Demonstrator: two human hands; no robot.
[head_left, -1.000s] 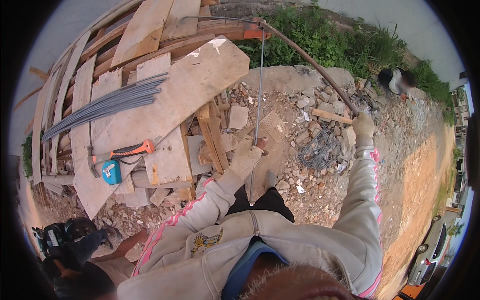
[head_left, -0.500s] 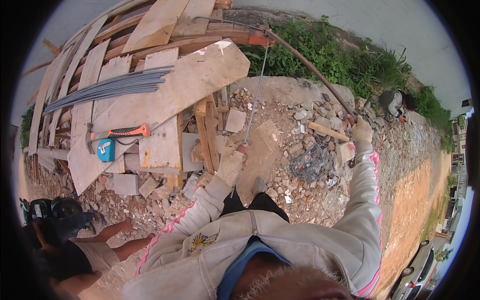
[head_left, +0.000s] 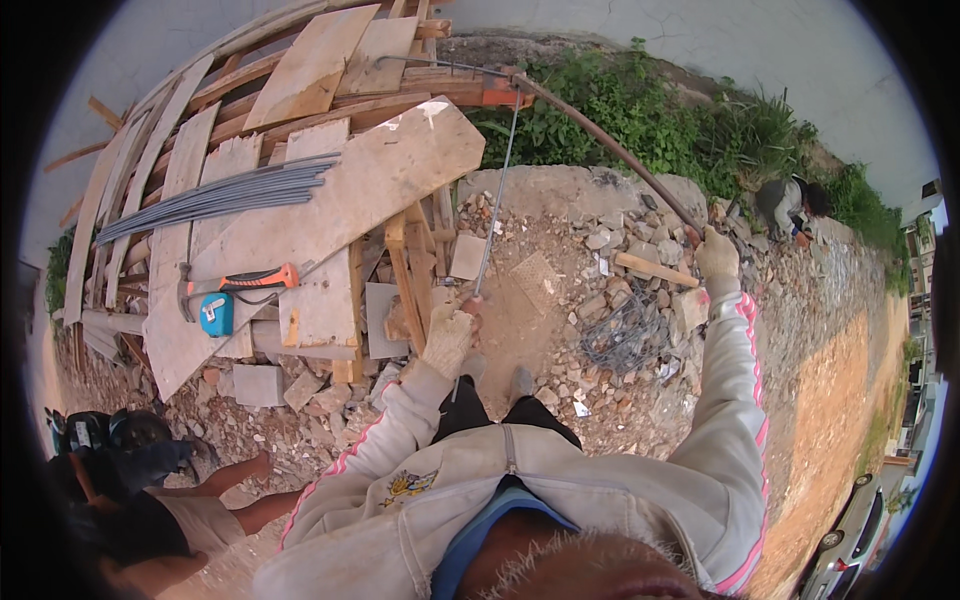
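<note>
My left hand, in a pale knit glove, is closed around a thin steel rebar rod. The rod runs from an orange bracket on the timber down past my wrist. Also gloved, my right hand grips the near end of a long rusty pipe. At its far end the pipe meets the bracket, where another stretch of rod goes off leftward over the boards. How the rod sits inside the bracket is too small to make out.
On the boards at left lie several rebar rods, an orange-handled hammer and a blue tape measure. Rubble surrounds a wire tangle and a wood stick. One person is at lower left, another at far right.
The view has shifted a little, so the boards sit slightly lower and further left. Both hands keep their grips; rod and pipe hold nearly the same angle.
</note>
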